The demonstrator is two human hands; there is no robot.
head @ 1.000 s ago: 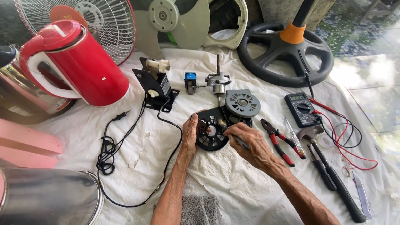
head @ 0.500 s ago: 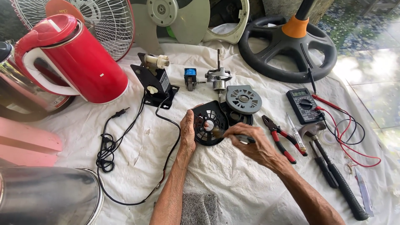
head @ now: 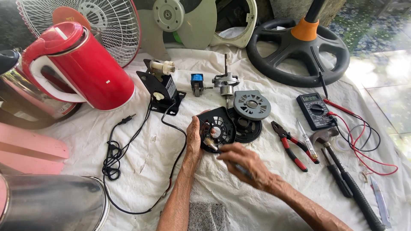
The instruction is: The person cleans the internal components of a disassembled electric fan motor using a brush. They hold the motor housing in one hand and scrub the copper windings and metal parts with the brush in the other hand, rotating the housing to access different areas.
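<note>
Nearest the camera: a steel pot (head: pixel 51 203) bottom left and a grey cloth scrap (head: pixel 205 216) between the forearms. Left hand (head: pixel 193 139) grips the left rim of a black round motor cover (head: pixel 217 128), tilting it up off the white sheet (head: pixel 141 154). Right hand (head: pixel 246 164) is closed around a thin tool, apparently a small brush (head: pixel 210 144), its tip touching the cover's lower face; the handle is mostly hidden in the fist. A second black cover (head: pixel 246 126) lies just behind, partly under a grey vented cap (head: pixel 251 104). To the right: red-handled pliers (head: pixel 291 143), a screwdriver (head: pixel 307 139), a hammer (head: pixel 342 171), then a multimeter (head: pixel 314 110) with red and black leads. To the left: a black cord (head: pixel 115 149) running to a black switch block (head: pixel 162 87). Further back: a rotor shaft (head: pixel 225 79), a red kettle (head: pixel 83 66), a fan grille (head: pixel 94 23), a fan blade (head: pixel 184 21), a black fan base (head: pixel 299 49). Likely risks: the cover is held by one edge only, so pressing with the tool could twist it out of the grip; small loose parts could get knocked into folds of the sheet; the cord loop sits near the left forearm and could snag.
</note>
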